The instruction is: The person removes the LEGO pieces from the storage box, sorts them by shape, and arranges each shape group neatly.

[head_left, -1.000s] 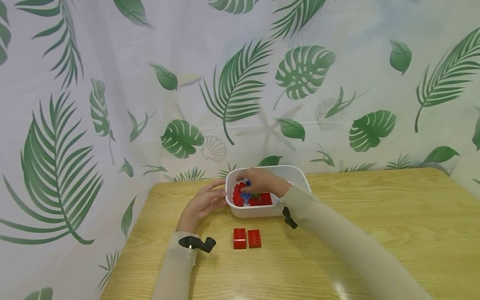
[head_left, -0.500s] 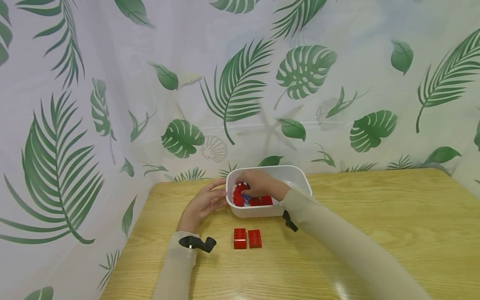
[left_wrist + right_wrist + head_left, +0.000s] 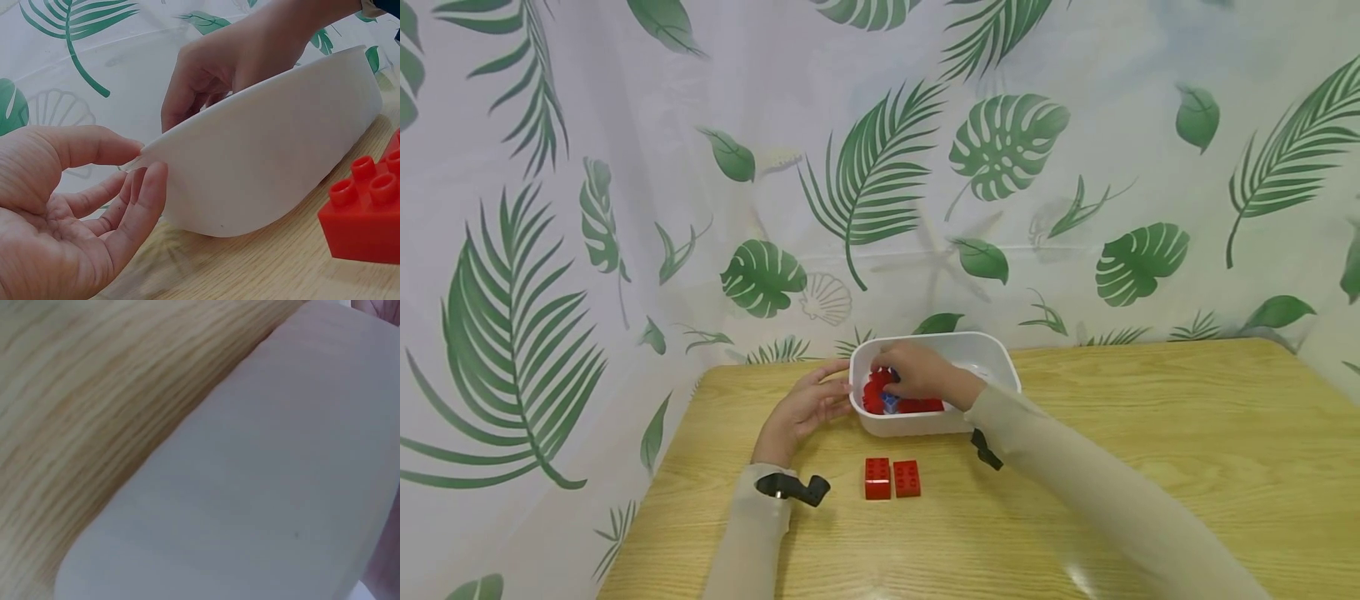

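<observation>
A white plastic tub (image 3: 917, 426) stands on the table with red and blue toy building bricks inside. My left hand (image 3: 801, 408) pinches the tub's left rim between thumb and fingers, which the left wrist view shows up close. My right hand (image 3: 917, 371) reaches down into the tub, its fingers bent over the bricks. Beside its fingertips lie a red bumpy piece (image 3: 874, 393) and a blue brick (image 3: 890, 404); a flat red brick (image 3: 922, 406) lies under the palm. Whether the right fingers hold a brick is hidden. In the right wrist view the tub's outer wall (image 3: 250, 475) covers most of the picture.
Two red bricks with studs, a taller one (image 3: 877, 479) and a lower one (image 3: 907, 478), sit side by side in front of the tub. The wooden table (image 3: 1150, 433) extends to the right. A leaf-patterned sheet (image 3: 1037, 275) hangs behind it.
My right hand has sunk slightly and shifted over the bricks inside the tub. The left hand stays on the rim, and the two red bricks on the table have not moved.
</observation>
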